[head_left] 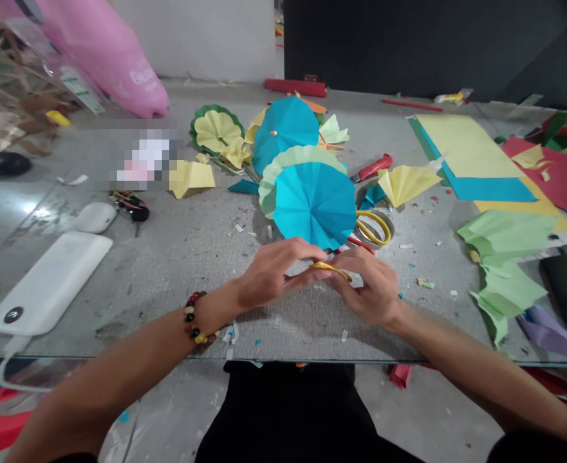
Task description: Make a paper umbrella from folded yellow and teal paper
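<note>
From my remote seat I start at the left, where a smooth white plastic slab [54,280] with rounded corners lies on the near part of the gray tabletop [167,276], a pale cable [10,363] hanging off its near end. Beyond it sits a glossy white rounded case [94,217], and farther off a puffed pink bag [123,71]. Next comes a creased yellow paper piece [191,179], with a wavy-edged green and yellow paper rosette [218,132] on its far right. At the middle of the near side, the left hand [273,273], a string of round beads [199,315] at its wrist, pinches a thin yellow strip [330,267] between thumb and fingers. The right hand [370,283] pinches the same strip from the right, so it sits between both sets of fingertips. Just beyond them is a blue pleated paper disc [315,204], its folds radiating from the center, overlapping a scalloped pale-green disc [268,186]. To the right lie a yellow loop [387,226], a pleated yellow fan [408,183], flat yellow [471,145] and blue sheets [495,188], and nearer, crinkled light-green paper [510,231].
</note>
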{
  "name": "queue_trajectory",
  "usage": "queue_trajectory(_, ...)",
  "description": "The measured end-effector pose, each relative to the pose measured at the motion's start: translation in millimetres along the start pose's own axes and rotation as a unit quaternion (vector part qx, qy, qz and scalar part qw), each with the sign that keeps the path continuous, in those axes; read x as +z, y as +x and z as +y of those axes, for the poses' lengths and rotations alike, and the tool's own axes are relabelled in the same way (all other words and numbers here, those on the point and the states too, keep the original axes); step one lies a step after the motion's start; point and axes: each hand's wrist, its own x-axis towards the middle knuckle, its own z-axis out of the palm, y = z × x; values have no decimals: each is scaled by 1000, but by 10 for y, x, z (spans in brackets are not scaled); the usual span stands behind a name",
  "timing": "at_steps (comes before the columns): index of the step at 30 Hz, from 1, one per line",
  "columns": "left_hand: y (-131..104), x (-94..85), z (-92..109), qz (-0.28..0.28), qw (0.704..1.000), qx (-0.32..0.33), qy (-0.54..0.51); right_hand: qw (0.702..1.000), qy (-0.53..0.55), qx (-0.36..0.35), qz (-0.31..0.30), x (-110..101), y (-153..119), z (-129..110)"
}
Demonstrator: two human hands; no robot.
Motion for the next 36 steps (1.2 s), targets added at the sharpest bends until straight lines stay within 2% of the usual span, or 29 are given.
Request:
queue_trajectory(6,-15,6,-20,-10,1000,7,9,999,12,29,8,3,-27,25)
queue_trajectory(16,-16,10,-11,-1,1000,19,21,1000,-3,20,4,-18,0,12)
queue_trajectory(21,0,8,-4,-30,999,-1,27,1000,-10,10,18,-6,-24,25)
queue_trajectory(29,4,21,-1,-35,998,21,46,999,-2,-8,32,1,-38,25)
queue_trajectory(36,20,14,16,-8,998,39,55,999,-18,-17,31,-18,-18,8)
